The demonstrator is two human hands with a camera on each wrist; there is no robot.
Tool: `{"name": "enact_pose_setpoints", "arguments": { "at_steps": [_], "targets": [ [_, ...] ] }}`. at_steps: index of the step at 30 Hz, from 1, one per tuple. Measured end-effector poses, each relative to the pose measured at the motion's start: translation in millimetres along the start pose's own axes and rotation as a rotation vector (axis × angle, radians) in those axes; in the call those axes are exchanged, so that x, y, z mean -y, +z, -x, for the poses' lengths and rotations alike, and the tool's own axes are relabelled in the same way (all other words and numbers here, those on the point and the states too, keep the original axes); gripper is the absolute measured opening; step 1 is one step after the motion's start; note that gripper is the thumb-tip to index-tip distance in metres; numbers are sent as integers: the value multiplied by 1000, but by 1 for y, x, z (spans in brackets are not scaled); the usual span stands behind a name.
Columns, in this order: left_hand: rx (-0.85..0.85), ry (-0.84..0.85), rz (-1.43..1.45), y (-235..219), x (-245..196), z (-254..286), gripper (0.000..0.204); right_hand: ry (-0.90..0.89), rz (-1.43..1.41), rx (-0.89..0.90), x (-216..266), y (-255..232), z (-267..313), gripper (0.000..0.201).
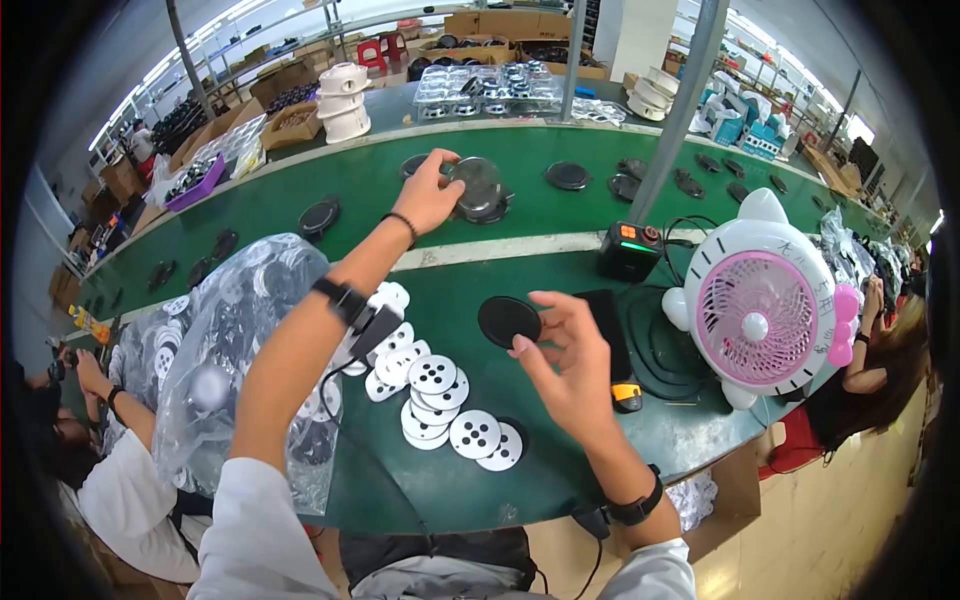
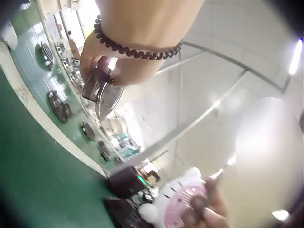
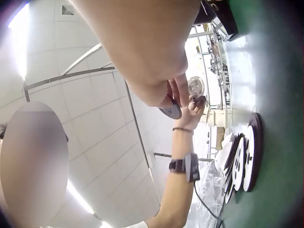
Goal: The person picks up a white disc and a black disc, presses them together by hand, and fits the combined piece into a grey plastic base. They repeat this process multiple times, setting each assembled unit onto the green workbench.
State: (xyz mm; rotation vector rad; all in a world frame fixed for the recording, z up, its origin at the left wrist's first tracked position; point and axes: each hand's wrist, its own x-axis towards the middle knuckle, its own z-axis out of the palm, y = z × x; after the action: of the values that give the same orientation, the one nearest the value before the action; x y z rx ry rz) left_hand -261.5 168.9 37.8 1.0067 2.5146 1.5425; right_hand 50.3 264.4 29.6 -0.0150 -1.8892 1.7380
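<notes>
In the head view my left hand (image 1: 428, 198) reaches over the far green belt and pinches a clear, round, shallow cup-like part (image 1: 474, 182). The same part (image 2: 109, 99) shows edge-on under the fingers in the left wrist view. A dark round piece (image 1: 490, 210) on the belt overlaps its lower edge. My right hand (image 1: 578, 365) is raised over the near table and holds a thin black disc (image 1: 503, 321) at its edge, between thumb and fingers. Just left of and below that hand, white discs with black dots (image 1: 474, 434) lie in an overlapping row.
Black round parts (image 1: 569, 176) are spread along the belt (image 1: 400, 225). A clear plastic bag (image 1: 225, 350) of white discs fills the left side. To the right stand a black box with a green light (image 1: 630, 250), a grey post (image 1: 683, 110) and a pink-and-white fan (image 1: 765, 300).
</notes>
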Motion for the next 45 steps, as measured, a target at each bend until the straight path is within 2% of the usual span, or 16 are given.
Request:
{"name": "enact_pose_setpoints", "arguments": {
  "at_steps": [2, 5, 6, 7, 10, 13, 14, 16, 18, 19, 21, 28, 31, 34, 36, 45],
  "targets": [
    [57, 31, 210, -22, -34, 59, 33, 42, -130, 20, 8, -2, 1, 39],
    [179, -146, 393, -65, -98, 171, 30, 66, -325, 112, 22, -4, 8, 36],
    [153, -148, 464, -72, -104, 207, 32, 42, -374, 147, 28, -2, 12, 36],
    [111, -131, 345, -78, -106, 239, 35, 35, -394, 209, 27, -2, 18, 35],
    [-4, -260, 493, -70, -124, 296, 38, 42, -384, 396, 34, 7, 30, 26],
    [-95, -207, 483, -55, -108, 310, 36, -12, -241, 485, 33, 20, 35, 24],
    [-98, -213, 496, -50, -98, 311, 36, -88, -126, 450, 31, 24, 36, 24],
    [-123, -45, 557, -41, -78, 310, 31, -154, -1, 415, 26, 25, 38, 24],
    [-131, -46, 499, -38, -72, 310, 28, -247, 50, 338, 20, 25, 36, 27],
    [-130, -24, 475, -37, -70, 310, 27, -243, 56, 336, 19, 25, 34, 27],
    [-126, -12, 485, -34, -67, 313, 28, -370, 130, 356, 19, 24, 31, 26],
    [-33, 90, 505, -42, -56, 309, 28, -367, 184, 339, 16, 27, 30, 23],
    [10, 114, 353, -43, -56, 312, 29, -336, 234, 358, 19, 26, 30, 23],
    [-53, 141, 328, -39, -57, 313, 30, -361, 214, 370, 20, 29, 31, 22],
    [-171, 90, 324, -35, -63, 312, 32, -346, 263, 365, 21, 29, 32, 23],
    [-143, 201, 170, -36, -65, 310, 34, -337, 310, 377, 24, 31, 35, 26]
  ]
}}
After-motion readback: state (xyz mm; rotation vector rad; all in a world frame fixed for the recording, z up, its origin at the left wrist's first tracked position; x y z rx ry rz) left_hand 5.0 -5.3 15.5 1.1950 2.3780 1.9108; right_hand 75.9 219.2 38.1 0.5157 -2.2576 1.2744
